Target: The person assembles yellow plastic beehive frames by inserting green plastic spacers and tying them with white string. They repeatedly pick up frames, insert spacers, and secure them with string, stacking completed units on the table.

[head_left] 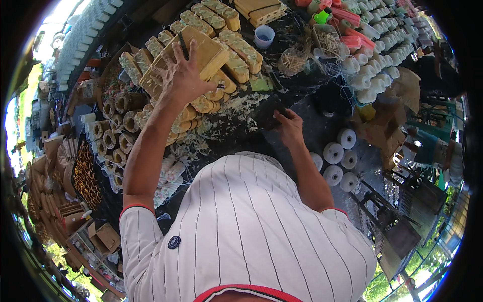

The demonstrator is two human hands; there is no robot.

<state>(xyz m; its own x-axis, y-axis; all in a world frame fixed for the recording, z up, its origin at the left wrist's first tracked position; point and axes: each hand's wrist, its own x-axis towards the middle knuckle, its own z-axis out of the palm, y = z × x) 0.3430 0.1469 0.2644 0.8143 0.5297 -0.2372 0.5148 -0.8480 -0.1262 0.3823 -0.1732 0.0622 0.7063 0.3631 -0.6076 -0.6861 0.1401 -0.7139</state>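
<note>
My left hand [177,75] lies with fingers spread on a flat, yellowish wooden-looking slab [204,53] with a dark band across it. That slab rests tilted on rows of yellowish oblong blocks [235,68] whose faces carry pale green and brown patches. Lower and to the right, my right hand [290,126] is at the near edge of the black-covered table [261,111]. Its fingers are curled together against the dark surface; what they grip, if anything, is lost in the dark. Pale shavings [244,104] and a light green scrap [260,83] lie between the hands.
Beyond the blocks stand a white cup [263,36] and a clear container of sticks [293,61]. Many white spools [370,75] fill the far right, and thread cones [333,152] sit lower right. Hollow tan cylinders [123,103] are stacked at left. Metal-framed chairs [397,221] stand at right.
</note>
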